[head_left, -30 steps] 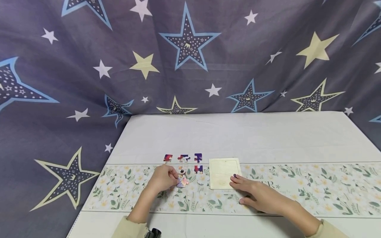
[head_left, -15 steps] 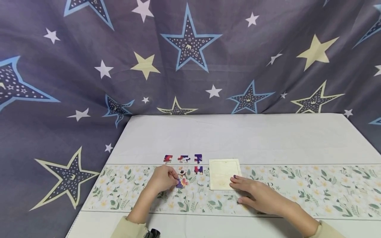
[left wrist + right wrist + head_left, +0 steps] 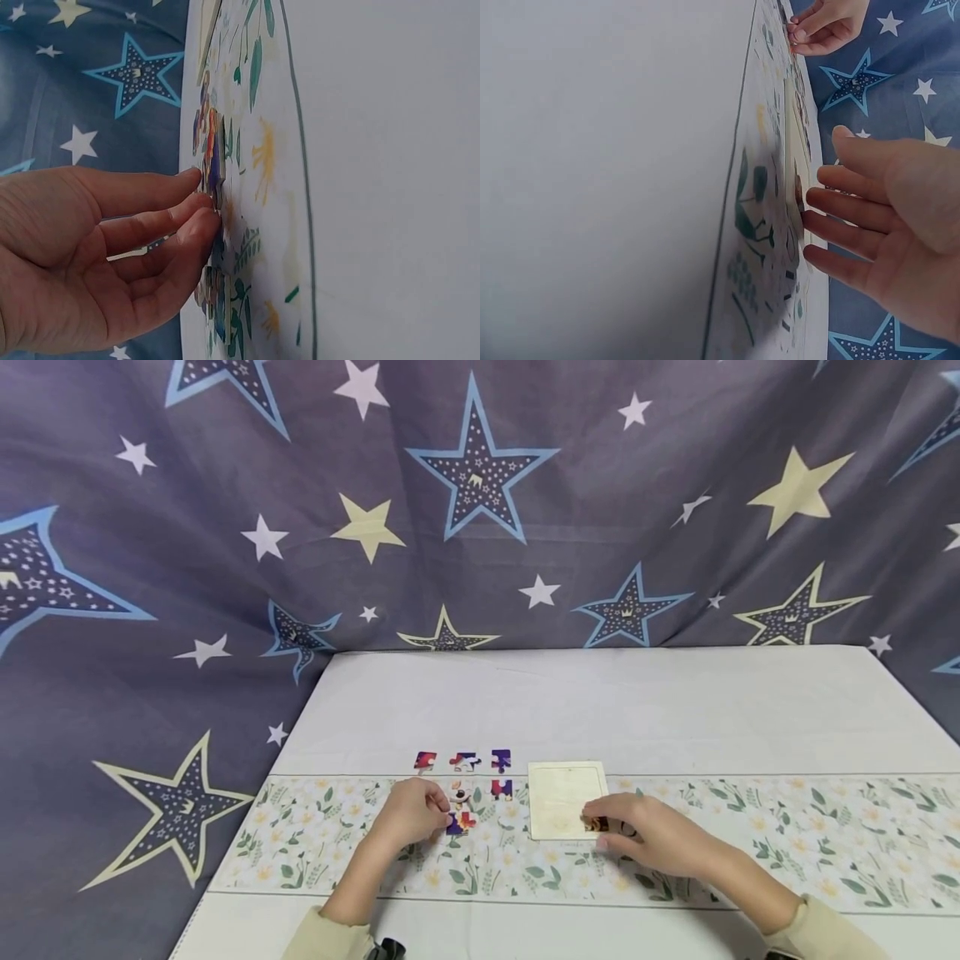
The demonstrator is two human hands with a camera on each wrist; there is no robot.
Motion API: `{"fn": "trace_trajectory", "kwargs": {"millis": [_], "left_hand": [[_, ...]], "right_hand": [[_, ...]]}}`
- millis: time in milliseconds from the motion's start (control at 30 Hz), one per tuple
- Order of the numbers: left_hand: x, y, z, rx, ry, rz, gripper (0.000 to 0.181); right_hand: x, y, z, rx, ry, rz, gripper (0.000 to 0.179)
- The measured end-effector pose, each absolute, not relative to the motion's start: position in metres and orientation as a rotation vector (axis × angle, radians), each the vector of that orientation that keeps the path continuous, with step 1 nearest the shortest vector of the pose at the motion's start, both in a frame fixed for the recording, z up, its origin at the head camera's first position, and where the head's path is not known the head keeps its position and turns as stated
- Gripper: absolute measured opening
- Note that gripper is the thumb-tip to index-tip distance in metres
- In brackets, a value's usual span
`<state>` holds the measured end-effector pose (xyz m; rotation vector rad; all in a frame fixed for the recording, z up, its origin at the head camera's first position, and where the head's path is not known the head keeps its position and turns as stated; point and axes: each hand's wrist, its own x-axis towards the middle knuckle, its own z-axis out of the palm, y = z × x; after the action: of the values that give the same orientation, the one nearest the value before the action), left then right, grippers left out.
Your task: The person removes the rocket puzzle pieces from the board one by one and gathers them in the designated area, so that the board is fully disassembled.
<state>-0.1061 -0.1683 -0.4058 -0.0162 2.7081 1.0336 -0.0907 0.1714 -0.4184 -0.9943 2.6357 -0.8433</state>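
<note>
At its corner, my left hand holds a purple, red and yellow jigsaw piece between thumb and fingertips, low over the patterned strip. In the left wrist view that jigsaw piece sits right at the fingertips. Just beyond it lies a piece with a dark nose shape. My right hand has its fingers extended, fingertips at a dark brown and orange jigsaw piece in the lower right corner of the pale square puzzle board. The right wrist view shows that hand's spread, nearly straight fingers.
More loose pieces lie left of the board: a red one, a red and white one, a purple one and a red and purple one. Other pieces show below my left hand. A star-printed curtain hangs behind the white table.
The piece at my left fingertips has turned from tilted and shiny to nearly flat. My right hand has lifted and shifted a little, uncovering the dark piece in the board's corner.
</note>
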Motion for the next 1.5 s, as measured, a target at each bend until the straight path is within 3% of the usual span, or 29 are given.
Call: {"fn": "trace_trajectory", "kwargs": {"millis": [400,667,1100,1500], "left_hand": [[-0.106,-0.163,-0.400,0.037,2.757,0.980,0.006],[-0.115,-0.149,-0.398,0.205,2.757,1.004,0.011],[-0.123,-0.098,-0.399,0.525,2.608,0.930,0.024],[-0.122,-0.055,-0.407,0.608,2.475,0.917,0.029]], "right_hand": [[-0.101,0.174,-0.421,-0.967,2.799,-0.730,0.040],[-0.108,0.177,-0.427,-1.002,2.805,-0.723,0.052],[-0.108,0.178,-0.428,-1.018,2.787,-0.648,0.058],[-0.109,0.174,-0.426,-1.030,2.797,-0.603,0.056]]}}
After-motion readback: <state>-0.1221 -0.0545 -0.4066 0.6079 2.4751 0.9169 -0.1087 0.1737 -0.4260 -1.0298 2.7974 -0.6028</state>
